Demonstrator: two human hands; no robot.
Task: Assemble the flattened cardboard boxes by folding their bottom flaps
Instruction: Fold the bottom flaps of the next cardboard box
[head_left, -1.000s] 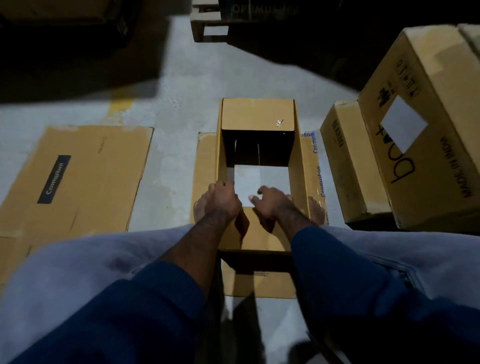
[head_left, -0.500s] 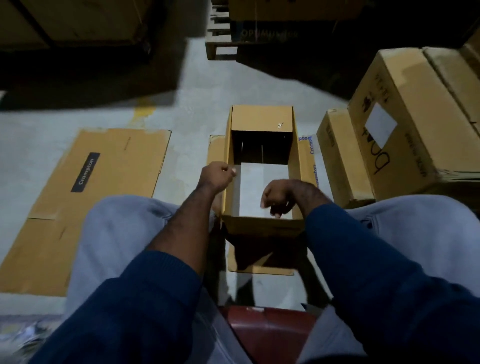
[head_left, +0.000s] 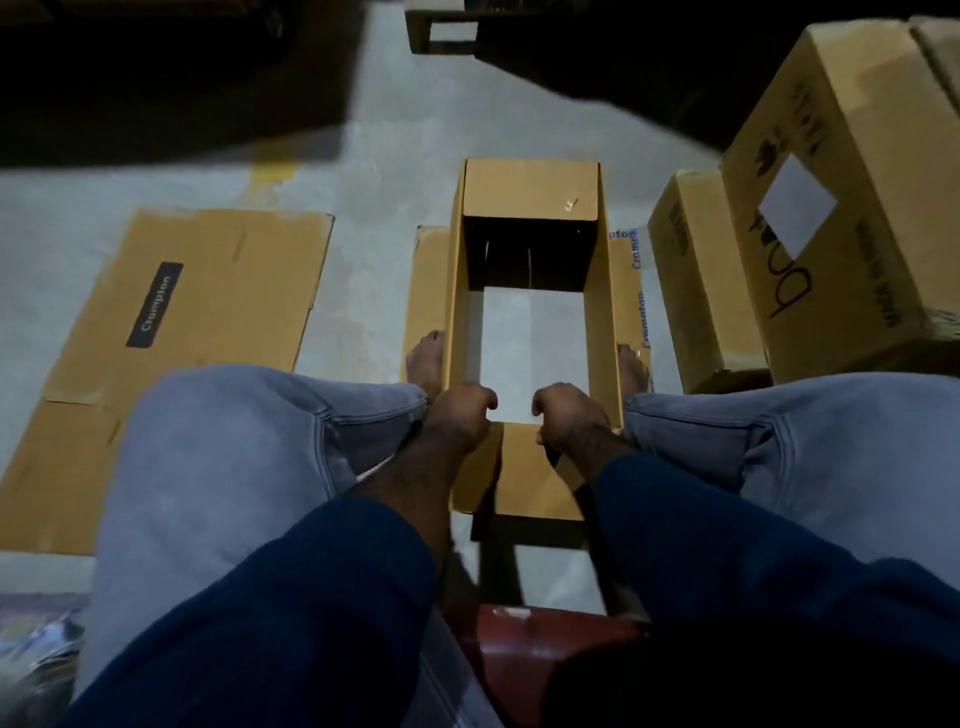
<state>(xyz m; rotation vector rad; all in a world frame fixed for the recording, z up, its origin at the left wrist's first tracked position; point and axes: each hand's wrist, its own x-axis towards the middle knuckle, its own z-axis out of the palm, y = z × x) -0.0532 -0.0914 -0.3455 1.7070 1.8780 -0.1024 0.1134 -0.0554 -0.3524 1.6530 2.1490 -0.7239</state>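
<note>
Seated, looking down between my knees. The open box stands on the floor between my bare feet. My left foot is against its left wall and my right foot against its right wall, both half hidden by the cardboard. Pale floor shows through the box. The far flap is folded inward, with deep shadow beneath it.

Left hand: fingers curled over the top edge of the near flap at the box's left corner, fingertips tucked out of sight. Right hand: same curl, gripping that flap's edge toward the right corner, thumb not visible. The flap's lower edge is lost in shadow.

Under the box lies a flat cardboard sheet, mostly covered, with blue lettering on its right strip. A flattened box with a dark "Crompton" label lies well apart on my left, its near corner behind my knee. Right side: a small assembled box just beside a larger box that is cut off by the frame, its print blurred. The red seat below me is mostly dark.
</note>
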